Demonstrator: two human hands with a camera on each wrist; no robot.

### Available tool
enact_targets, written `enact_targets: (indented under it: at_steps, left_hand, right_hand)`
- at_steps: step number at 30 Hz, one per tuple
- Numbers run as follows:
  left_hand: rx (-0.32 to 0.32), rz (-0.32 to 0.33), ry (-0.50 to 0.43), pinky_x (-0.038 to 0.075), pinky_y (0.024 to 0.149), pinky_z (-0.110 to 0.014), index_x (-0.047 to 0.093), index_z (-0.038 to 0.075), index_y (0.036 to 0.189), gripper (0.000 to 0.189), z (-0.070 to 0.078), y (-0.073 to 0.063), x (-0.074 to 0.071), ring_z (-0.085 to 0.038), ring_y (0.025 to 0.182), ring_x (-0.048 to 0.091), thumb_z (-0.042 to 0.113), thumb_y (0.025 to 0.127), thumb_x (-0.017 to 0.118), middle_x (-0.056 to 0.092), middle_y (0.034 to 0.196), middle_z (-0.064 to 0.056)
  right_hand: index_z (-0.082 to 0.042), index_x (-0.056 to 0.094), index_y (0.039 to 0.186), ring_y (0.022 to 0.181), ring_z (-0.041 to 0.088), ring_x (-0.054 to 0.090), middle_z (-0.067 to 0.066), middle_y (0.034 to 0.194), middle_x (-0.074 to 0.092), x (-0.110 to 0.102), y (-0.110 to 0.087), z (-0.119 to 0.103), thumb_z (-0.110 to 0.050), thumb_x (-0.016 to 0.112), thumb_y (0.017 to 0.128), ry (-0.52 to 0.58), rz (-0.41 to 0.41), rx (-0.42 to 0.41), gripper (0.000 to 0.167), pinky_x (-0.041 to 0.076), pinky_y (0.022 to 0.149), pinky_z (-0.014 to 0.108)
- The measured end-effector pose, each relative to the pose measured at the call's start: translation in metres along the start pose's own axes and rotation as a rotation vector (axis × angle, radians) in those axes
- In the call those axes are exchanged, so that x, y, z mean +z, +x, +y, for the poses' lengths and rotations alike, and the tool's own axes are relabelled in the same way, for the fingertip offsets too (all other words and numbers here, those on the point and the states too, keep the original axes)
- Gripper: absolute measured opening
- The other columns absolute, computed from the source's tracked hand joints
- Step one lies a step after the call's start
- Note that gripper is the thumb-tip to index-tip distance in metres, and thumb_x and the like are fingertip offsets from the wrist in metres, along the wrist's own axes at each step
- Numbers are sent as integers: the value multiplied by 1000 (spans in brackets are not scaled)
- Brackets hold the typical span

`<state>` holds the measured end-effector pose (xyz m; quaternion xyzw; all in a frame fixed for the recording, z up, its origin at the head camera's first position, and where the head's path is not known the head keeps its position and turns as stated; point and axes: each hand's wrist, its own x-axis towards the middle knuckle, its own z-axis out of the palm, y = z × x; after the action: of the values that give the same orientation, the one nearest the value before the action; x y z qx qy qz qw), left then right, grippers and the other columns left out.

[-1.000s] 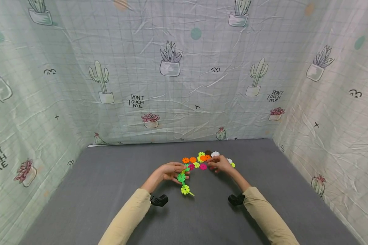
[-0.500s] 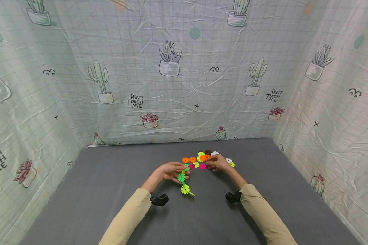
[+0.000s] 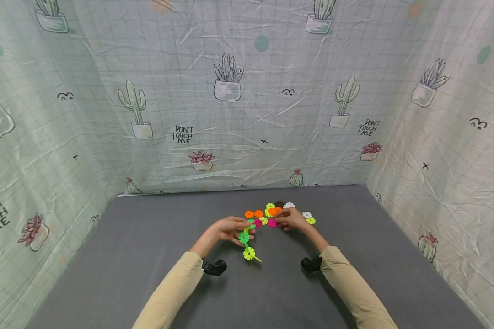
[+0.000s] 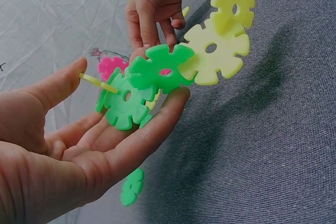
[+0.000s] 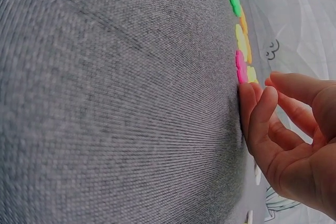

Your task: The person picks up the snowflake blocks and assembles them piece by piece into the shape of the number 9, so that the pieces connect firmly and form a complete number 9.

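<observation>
My left hand [image 3: 229, 228] holds a joined chain of notched plastic flower discs [image 3: 244, 238], pinched between thumb and fingers. In the left wrist view, the chain shows green discs [image 4: 126, 114] and pale yellow discs [image 4: 228, 48], slotted together at angles; a small yellow piece [image 4: 94, 81] touches the thumb tip. My right hand [image 3: 292, 220] is low over the table at the loose discs, its fingers loosely bent. In the right wrist view its fingertips are beside a pink disc [image 5: 241, 66], and nothing shows between thumb and fingers.
Loose discs lie at the back of the grey table [image 3: 169, 237]: orange ones [image 3: 258, 214], a yellow one [image 3: 269, 207], a brown one [image 3: 279, 204] and white ones [image 3: 307, 214]. A patterned cloth [image 3: 247, 151] hangs behind and at both sides.
My right hand has shifted slightly left, closer to the pink disc, and its forearm has moved left too. The left hand and its chain stay nearly still.
</observation>
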<state>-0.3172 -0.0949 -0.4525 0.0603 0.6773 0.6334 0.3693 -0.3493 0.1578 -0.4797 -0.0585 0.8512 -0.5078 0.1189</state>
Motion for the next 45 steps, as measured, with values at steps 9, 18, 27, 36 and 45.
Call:
enact_targets:
  at_steps: [9, 18, 27, 36, 45]
  left_hand:
    - [3, -6, -5, 48, 83, -48, 39, 1, 129, 41, -3, 3, 1, -14, 88, 65, 23, 95, 43, 51, 126, -21]
    - [-11, 6, -86, 48, 79, -52, 32, 4, 131, 45, -3, 6, 1, -16, 81, 64, 25, 94, 45, 56, 108, -17]
    - [-15, -7, -63, 51, 61, -31, 38, 0, 133, 47, -5, 12, -1, -8, 74, 61, 31, 97, 35, 51, 76, 3]
    - [-22, -68, -78, 51, 63, -31, 34, -3, 132, 50, -2, 13, -2, -6, 79, 61, 33, 98, 31, 58, 86, 3]
    - [-37, -3, -96, 50, 60, -30, 30, 1, 133, 46, 0, 11, 2, -7, 77, 63, 31, 98, 32, 63, 87, 1]
  right_hand:
    - [2, 64, 102, 64, 10, 63, 16, 92, 67, -1, 3, 0, -12, 63, 83, -6, 0, 2, 24, 51, 50, 27]
    - [-2, 67, 97, 60, 9, 59, 8, 78, 67, 1, 7, 1, -13, 67, 79, -75, 31, 10, 21, 50, 50, 26]
    - [2, 66, 94, 53, 9, 54, 12, 81, 67, 5, 8, -2, -12, 74, 71, -228, 51, -60, 28, 49, 48, 25]
    - [-1, 56, 93, 57, 13, 53, 10, 80, 61, 5, 10, -8, -6, 72, 72, -215, 15, -54, 27, 48, 47, 27]
    - [4, 64, 99, 62, 10, 59, 9, 84, 67, 0, 7, -5, -11, 65, 81, -13, -161, -113, 24, 53, 58, 30]
